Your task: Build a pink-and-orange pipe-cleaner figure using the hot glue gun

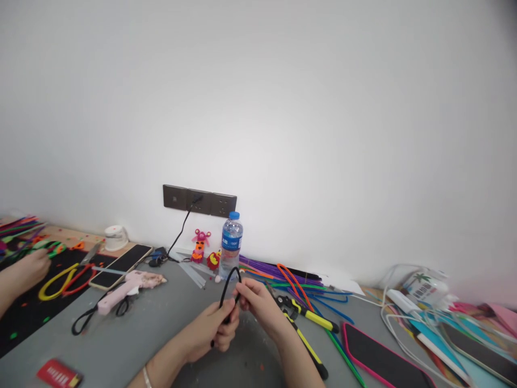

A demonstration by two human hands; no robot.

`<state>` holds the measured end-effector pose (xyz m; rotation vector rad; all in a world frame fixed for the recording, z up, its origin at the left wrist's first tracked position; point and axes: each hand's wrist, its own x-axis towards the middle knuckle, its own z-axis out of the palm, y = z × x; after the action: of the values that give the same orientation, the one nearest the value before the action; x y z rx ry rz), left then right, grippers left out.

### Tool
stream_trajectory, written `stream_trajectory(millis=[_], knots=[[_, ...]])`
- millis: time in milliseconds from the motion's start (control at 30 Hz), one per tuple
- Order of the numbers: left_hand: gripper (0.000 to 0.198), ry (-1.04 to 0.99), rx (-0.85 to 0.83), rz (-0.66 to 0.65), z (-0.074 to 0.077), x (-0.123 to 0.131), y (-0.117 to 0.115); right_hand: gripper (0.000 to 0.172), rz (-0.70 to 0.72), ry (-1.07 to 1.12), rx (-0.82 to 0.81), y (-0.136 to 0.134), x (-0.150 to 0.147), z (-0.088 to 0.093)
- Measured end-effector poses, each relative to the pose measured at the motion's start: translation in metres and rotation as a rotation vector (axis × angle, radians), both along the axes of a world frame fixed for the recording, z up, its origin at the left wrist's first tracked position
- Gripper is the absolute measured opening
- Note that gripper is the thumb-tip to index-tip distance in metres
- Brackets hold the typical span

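Note:
A black pipe cleaner [229,278] is bent into a narrow arch above the grey table. Its left side runs down through my left hand [216,326], whose fingers are closed round it, and a short end sticks out below. My right hand [255,299] pinches the other side of the arch with thumb and fingertips. Both hands are close together, just in front of a water bottle [231,242] with a blue cap. To the left of the bottle stand a small pink and orange figure [198,247] and a red and yellow one [213,261].
Pliers with yellow and black handles [319,318] and a pink-cased phone [377,355] lie right. Coloured pipe cleaners [274,272] line the wall. Left are a pink glue gun [125,288], scissors [76,277], a phone [121,265] and another person's hand [34,267].

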<state>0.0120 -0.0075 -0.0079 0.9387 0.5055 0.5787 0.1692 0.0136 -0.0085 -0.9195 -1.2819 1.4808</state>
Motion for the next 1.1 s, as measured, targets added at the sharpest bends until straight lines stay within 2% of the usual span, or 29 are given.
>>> stream_trajectory(millis=[100, 200, 267, 433, 533, 633, 767, 867, 933, 967, 1033, 1100], knots=[[0.056, -0.048, -0.014, -0.056, 0.001, -0.001, 0.0, 0.04, 0.018, 0.05, -0.015, -0.002, -0.001, 0.0], [0.064, -0.038, 0.025, -0.003, 0.002, 0.001, -0.001, 0.036, 0.052, 0.115, -0.037, -0.006, -0.005, 0.004], [0.066, -0.015, 0.026, 0.017, 0.001, 0.002, -0.001, 0.032, 0.09, 0.179, -0.025, -0.01, -0.007, 0.009], [0.065, -0.004, -0.043, -0.045, -0.002, 0.001, 0.0, 0.028, 0.232, 0.346, 0.001, -0.017, -0.011, 0.02], [0.059, 0.0, -0.034, -0.003, -0.004, 0.002, 0.001, 0.029, 0.188, 0.365, 0.0, -0.013, -0.01, 0.018], [0.049, 0.019, -0.014, 0.119, -0.004, 0.002, 0.003, 0.037, 0.068, 0.325, 0.006, -0.004, -0.007, 0.009], [0.049, 0.082, 0.034, 0.218, 0.0, 0.001, 0.005, 0.044, -0.099, 0.124, 0.056, 0.007, 0.004, 0.002], [0.051, 0.175, 0.117, 0.246, -0.003, 0.0, 0.009, 0.047, -0.139, -0.222, 0.163, 0.012, 0.022, 0.002], [0.054, 0.259, 0.203, 0.257, -0.009, -0.001, 0.012, 0.052, -0.248, -0.472, 0.241, 0.015, 0.039, 0.002], [0.056, 0.304, 0.255, 0.264, -0.013, -0.001, 0.014, 0.052, -0.357, -0.581, 0.274, 0.017, 0.049, 0.001], [0.058, 0.397, 0.382, 0.276, -0.02, -0.002, 0.017, 0.046, -0.499, -0.674, 0.293, 0.021, 0.068, -0.005], [0.058, 0.489, 0.545, 0.373, -0.025, -0.003, 0.017, 0.033, -0.582, -0.74, 0.301, 0.025, 0.082, -0.014]])
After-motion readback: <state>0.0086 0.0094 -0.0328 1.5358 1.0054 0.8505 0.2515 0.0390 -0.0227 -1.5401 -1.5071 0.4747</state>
